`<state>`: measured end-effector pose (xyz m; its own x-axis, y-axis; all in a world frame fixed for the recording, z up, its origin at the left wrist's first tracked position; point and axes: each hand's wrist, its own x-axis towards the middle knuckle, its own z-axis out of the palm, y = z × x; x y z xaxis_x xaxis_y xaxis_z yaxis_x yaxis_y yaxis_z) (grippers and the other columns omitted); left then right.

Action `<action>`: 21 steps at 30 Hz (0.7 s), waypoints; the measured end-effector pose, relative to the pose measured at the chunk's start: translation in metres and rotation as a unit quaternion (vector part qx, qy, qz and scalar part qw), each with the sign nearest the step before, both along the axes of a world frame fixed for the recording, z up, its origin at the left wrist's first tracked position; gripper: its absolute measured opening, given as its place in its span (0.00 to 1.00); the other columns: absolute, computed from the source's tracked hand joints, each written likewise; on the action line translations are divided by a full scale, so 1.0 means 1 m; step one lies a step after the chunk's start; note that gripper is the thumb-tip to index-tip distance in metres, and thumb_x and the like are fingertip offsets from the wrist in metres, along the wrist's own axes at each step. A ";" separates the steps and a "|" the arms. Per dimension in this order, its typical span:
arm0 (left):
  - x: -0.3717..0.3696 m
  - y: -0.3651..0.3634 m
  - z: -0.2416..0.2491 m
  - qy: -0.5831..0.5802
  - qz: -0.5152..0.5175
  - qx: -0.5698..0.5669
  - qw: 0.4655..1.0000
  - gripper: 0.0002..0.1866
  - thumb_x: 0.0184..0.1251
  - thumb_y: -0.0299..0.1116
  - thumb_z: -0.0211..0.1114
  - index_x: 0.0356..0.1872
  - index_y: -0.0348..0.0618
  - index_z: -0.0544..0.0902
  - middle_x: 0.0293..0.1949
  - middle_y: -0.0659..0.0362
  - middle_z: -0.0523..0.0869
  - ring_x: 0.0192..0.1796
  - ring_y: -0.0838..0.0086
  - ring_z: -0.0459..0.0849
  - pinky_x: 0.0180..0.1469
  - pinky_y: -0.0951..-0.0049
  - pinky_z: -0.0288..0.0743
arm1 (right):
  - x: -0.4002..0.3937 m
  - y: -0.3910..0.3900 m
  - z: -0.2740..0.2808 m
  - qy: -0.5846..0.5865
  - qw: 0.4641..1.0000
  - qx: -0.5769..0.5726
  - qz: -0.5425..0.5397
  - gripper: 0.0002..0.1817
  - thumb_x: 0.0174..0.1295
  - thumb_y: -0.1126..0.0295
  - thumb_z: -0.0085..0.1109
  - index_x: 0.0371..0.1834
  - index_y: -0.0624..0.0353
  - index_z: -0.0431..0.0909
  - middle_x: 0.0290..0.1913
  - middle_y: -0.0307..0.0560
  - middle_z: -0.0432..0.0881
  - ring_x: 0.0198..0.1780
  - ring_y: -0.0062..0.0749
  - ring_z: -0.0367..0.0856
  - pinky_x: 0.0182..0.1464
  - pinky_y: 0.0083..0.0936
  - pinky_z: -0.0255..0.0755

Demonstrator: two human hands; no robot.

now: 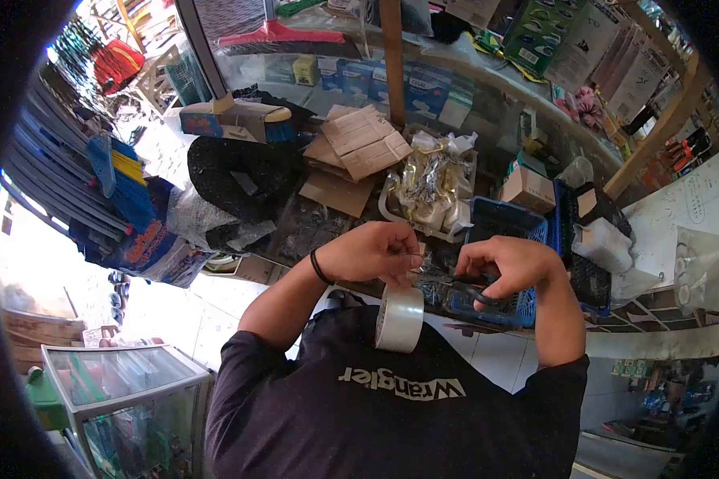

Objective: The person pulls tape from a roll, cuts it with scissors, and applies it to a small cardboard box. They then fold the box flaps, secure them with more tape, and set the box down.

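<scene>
My left hand [375, 251], with a black band at the wrist, is closed in a pinch above a wide roll of clear packing tape [399, 321]. The roll hangs just under the fingertips, in front of the dark shirt. My right hand [513, 265] grips a pair of dark-handled scissors [479, 295], fingers curled around the handles. The scissor blades point left toward the pinching fingers, close to the upper edge of the roll. Behind both hands, a white basket [391, 209] holds plastic-wrapped metal pieces.
A blue basket [545, 227] stands beyond my right hand. Flattened cardboard pieces [367, 142] lie on the glass counter, with a brush [278, 126] farther left. A small glass cabinet [128, 375] stands at lower left. A wooden post [392, 64] rises at the back.
</scene>
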<state>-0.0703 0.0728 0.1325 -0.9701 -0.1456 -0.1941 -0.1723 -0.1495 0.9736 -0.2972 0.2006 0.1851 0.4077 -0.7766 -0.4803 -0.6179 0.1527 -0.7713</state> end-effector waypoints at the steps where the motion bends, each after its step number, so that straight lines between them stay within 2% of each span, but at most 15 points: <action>1: -0.001 0.000 0.001 -0.007 -0.003 0.001 1.000 0.10 0.65 0.32 0.58 0.37 0.34 0.73 0.31 0.58 0.80 0.33 0.77 0.83 0.34 0.79 0.79 | -0.001 -0.001 -0.004 -0.006 1.000 -0.001 -0.002 0.25 0.40 0.65 0.66 0.43 0.63 0.73 0.29 0.43 0.78 0.31 0.25 0.73 0.34 0.25 0.66; 11: -0.006 0.003 0.000 -0.017 -0.012 -0.016 1.000 0.10 0.65 0.32 0.59 0.38 0.34 0.73 0.32 0.59 0.81 0.33 0.78 0.83 0.34 0.79 0.79 | 0.000 -0.009 -0.012 -0.042 0.999 -0.027 0.005 0.24 0.38 0.64 0.67 0.41 0.62 0.75 0.28 0.40 0.76 0.30 0.25 0.72 0.33 0.23 0.65; 19: -0.007 0.007 0.005 -0.031 -0.010 -0.076 0.997 0.09 0.65 0.32 0.59 0.37 0.35 0.74 0.28 0.61 0.82 0.31 0.82 0.81 0.31 0.81 0.75 | 0.002 -0.011 -0.010 -0.077 0.997 0.003 -0.010 0.21 0.41 0.68 0.64 0.40 0.63 0.76 0.25 0.40 0.76 0.28 0.24 0.71 0.32 0.23 0.66; 21: -0.007 0.010 0.009 -0.042 -0.005 -0.060 0.997 0.10 0.65 0.33 0.59 0.37 0.35 0.74 0.28 0.61 0.81 0.31 0.82 0.81 0.31 0.81 0.75 | 0.001 -0.010 -0.010 -0.075 0.997 -0.007 -0.008 0.20 0.41 0.70 0.64 0.40 0.64 0.76 0.25 0.39 0.76 0.27 0.23 0.71 0.32 0.22 0.66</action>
